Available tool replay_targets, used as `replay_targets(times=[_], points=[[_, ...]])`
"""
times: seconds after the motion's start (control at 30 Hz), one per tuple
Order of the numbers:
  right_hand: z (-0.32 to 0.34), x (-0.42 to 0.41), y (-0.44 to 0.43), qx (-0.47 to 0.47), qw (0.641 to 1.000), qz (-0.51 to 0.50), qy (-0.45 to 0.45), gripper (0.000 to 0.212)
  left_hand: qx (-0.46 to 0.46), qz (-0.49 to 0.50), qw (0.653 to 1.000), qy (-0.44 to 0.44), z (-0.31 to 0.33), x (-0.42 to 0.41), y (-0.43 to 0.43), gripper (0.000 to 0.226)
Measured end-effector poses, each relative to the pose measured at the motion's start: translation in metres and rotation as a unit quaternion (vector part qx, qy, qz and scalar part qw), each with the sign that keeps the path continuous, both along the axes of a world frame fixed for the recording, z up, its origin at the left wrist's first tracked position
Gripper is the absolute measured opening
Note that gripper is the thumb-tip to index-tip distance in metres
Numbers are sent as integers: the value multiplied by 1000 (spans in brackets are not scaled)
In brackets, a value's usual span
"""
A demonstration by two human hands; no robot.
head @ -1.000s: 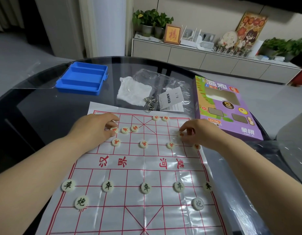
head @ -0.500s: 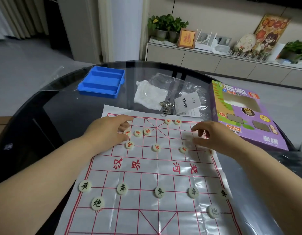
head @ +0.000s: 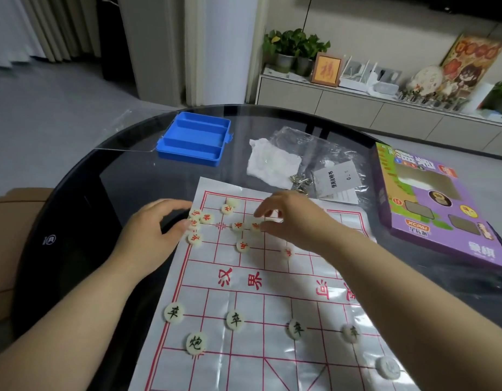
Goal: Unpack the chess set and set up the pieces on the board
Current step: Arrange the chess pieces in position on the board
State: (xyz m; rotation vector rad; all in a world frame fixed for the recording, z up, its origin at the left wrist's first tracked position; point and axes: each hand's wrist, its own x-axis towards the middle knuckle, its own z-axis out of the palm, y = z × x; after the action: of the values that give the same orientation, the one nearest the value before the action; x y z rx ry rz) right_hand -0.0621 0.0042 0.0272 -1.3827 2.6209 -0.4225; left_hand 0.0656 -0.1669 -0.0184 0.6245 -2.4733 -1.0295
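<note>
Our left hand (head: 156,230) lies at the far left edge of the board (head: 250,300), fingers curled against a cluster of red pieces (head: 207,218); we cannot tell whether it grasps one. Our right hand (head: 295,221) hovers over the far rows, thumb and forefinger bent around a single red piece (head: 255,226), and we cannot tell whether they grip it. Black pieces (head: 235,320) sit along the near rows. Beyond the board, on the dark table (head: 75,221), lie a blue tray (head: 194,139) and a purple box (head: 430,204).
</note>
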Motion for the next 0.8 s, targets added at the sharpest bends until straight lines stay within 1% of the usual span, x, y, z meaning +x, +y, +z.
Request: replay_targets(times=[0.17, 0.27, 0.47, 0.53, 0.67, 0.8], points=[[-10, 5, -29, 56, 998, 2, -34, 33, 7, -1, 1000, -11, -7, -3, -6, 29], [-14, 5, -36, 67, 997, 2, -27, 32, -8, -9, 1000, -16, -10, -4, -8, 31], [-18, 2, -40, 60, 998, 1, -11, 32, -23, -12, 1000, -11, -10, -5, -8, 33], [-19, 0, -40, 38, 999, -6, 4, 31, -23, -12, 1000, -12, -9, -5, -8, 33], [-15, -7, -49, -12, 998, -59, 18, 30, -21, -7, 999, -26, -8, -6, -8, 35], [-14, -8, -79, 6, 997, -66, 27, 33, -16, 0, 999, -34, -9, -7, -8, 37]])
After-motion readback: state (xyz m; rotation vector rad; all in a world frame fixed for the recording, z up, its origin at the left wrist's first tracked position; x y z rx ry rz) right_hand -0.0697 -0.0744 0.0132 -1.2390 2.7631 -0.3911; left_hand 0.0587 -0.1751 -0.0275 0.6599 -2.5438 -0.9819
